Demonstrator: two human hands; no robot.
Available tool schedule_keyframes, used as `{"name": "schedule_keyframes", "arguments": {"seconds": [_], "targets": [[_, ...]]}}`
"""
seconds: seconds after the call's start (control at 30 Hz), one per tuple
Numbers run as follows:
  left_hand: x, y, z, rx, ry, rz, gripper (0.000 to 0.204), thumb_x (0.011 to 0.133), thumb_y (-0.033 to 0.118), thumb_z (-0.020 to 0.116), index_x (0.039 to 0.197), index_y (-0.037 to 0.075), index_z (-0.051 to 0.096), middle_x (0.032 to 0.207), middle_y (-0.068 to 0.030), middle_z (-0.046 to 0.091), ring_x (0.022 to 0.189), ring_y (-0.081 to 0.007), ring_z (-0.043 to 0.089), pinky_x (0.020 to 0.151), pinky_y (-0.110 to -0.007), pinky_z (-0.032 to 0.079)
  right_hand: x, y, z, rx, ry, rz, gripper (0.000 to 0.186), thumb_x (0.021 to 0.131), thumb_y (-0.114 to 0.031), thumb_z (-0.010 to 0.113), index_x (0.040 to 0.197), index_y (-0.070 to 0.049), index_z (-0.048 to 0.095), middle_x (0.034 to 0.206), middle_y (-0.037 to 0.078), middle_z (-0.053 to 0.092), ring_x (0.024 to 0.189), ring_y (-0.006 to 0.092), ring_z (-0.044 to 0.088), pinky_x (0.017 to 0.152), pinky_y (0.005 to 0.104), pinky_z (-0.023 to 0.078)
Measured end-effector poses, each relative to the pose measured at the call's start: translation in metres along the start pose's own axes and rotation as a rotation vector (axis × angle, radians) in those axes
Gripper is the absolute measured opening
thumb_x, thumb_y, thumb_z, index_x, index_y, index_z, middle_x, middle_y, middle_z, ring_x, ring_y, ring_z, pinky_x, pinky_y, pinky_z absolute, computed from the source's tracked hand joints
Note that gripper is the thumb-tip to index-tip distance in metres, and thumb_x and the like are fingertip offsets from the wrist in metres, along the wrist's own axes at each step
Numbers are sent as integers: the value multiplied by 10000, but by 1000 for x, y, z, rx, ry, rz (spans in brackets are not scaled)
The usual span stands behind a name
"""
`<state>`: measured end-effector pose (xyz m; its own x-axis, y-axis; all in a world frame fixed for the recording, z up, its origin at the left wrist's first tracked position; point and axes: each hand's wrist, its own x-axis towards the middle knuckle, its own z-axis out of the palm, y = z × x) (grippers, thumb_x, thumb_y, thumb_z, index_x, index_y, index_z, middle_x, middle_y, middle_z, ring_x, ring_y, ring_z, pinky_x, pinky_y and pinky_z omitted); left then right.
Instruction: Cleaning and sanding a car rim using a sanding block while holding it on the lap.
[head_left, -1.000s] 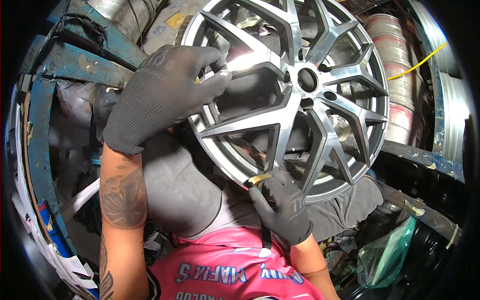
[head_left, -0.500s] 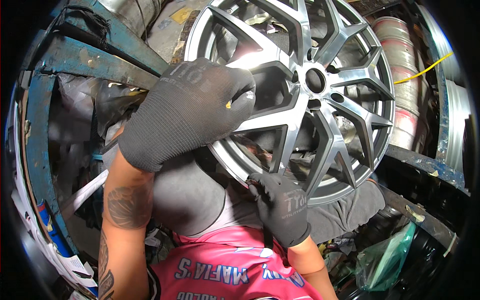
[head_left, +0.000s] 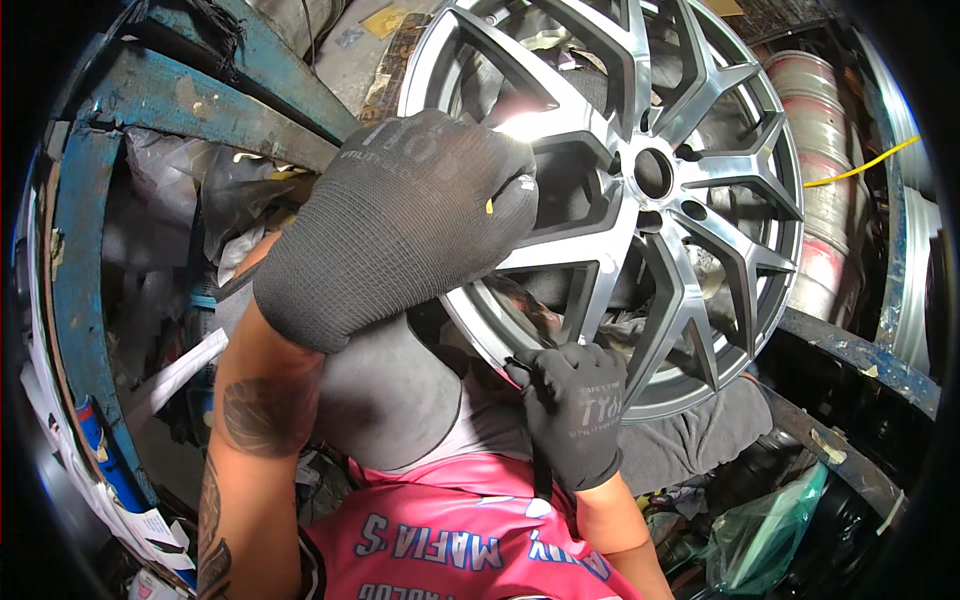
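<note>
The alloy wheel (head_left: 634, 208) lay over grey cloth (head_left: 700, 432); the left hand (head_left: 420, 215) and right hand (head_left: 575, 405) curled at its spokes (head_left: 690, 300) and lower rim (head_left: 480, 325), closure and contents indeterminable. Weak right-hand support risked slippage.

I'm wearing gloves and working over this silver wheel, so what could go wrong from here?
The silver wheel might slide or tip, since its lower edge overlaps a crumpled grey cloth.
The right hand is close against that edge, so it could get pinched if the wheel shifts.
The left hand hides part of the wheel's left side, so a scuff there might go unnoticed.
</note>
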<state>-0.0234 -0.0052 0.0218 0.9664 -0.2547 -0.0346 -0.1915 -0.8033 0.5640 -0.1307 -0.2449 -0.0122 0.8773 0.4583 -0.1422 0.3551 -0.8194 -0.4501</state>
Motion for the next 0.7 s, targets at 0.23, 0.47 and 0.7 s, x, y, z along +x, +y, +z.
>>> {"name": "schedule_keyframes", "arguments": {"seconds": [0.23, 0.47, 0.7], "targets": [[1, 4, -5, -7, -5, -29, 254, 1002, 258, 595, 1027, 31, 706, 844, -171, 715, 774, -354, 719, 748, -438, 550, 16, -16, 19, 33, 129, 11, 183, 823, -183, 756, 995, -142, 706, 865, 76, 601, 883, 308, 595, 827, 462, 429], [5, -22, -27, -85, 31, -210, 273, 1014, 230, 611, 1142, 10, 709, 919, -144, 718, 760, -194, 671, 775, -342, 533, 8, -5, 30, 59, 257, -85, 219, 746, -153, 749, 950, -129, 674, 828, 60, 566, 855, 297, 585, 780, 476, 421], [12, -39, -44, 83, 125, 31, 395, 1036, 323, 584, 1196, -15, 709, 934, -205, 726, 870, -263, 718, 859, -371, 536, 28, -10, 40, 102, 248, -89, 239, 753, -161, 805, 969, -140, 703, 876, 43, 605, 902, 285, 603, 821, 460, 440]]}}
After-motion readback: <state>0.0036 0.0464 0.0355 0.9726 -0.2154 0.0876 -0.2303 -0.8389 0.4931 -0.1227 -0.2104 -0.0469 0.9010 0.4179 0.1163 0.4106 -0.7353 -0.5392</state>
